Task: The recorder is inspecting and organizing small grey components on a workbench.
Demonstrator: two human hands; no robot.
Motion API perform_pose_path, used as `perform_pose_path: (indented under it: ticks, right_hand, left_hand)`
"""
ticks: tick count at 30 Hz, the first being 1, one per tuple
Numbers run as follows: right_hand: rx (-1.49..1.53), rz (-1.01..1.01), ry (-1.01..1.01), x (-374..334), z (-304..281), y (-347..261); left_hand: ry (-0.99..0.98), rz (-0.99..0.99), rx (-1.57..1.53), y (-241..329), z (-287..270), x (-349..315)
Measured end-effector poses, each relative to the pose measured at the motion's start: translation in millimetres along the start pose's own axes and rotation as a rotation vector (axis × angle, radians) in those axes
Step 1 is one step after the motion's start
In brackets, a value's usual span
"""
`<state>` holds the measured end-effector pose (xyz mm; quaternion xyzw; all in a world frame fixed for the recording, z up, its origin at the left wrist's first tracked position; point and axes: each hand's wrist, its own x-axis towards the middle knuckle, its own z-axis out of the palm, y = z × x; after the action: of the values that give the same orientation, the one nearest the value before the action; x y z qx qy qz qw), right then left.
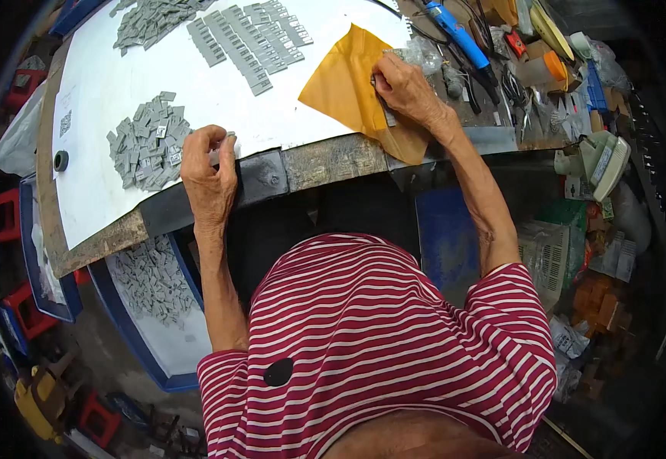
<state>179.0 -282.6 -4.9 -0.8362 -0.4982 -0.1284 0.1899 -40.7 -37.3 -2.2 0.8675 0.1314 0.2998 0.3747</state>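
Note:
My left hand is closed at the table's front edge, thumb and fingers pinched around a small grey piece that is mostly covered. Just left of it lies a loose heap of flat grey rectangular pieces. My right hand rests over a translucent amber sheet, its fingers curled together. Something small and dark shows at those fingertips, too hidden to name. The sheet is creased and its lower corner hangs over the table edge.
White paper covers the worktable. Rows of grey pieces and another heap lie farther back. A blue electric screwdriver and assorted tools crowd the right. Below left, a blue-rimmed tray holds many grey pieces.

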Motion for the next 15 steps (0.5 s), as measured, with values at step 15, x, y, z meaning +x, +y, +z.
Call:
perform_pose_path:
  ticks: [15]
  right_hand:
    - [0.724,0.627,-0.079,-2,-17,-4]
  left_hand:
    - [0.046,-0.094,-0.081,-1,3,-3]
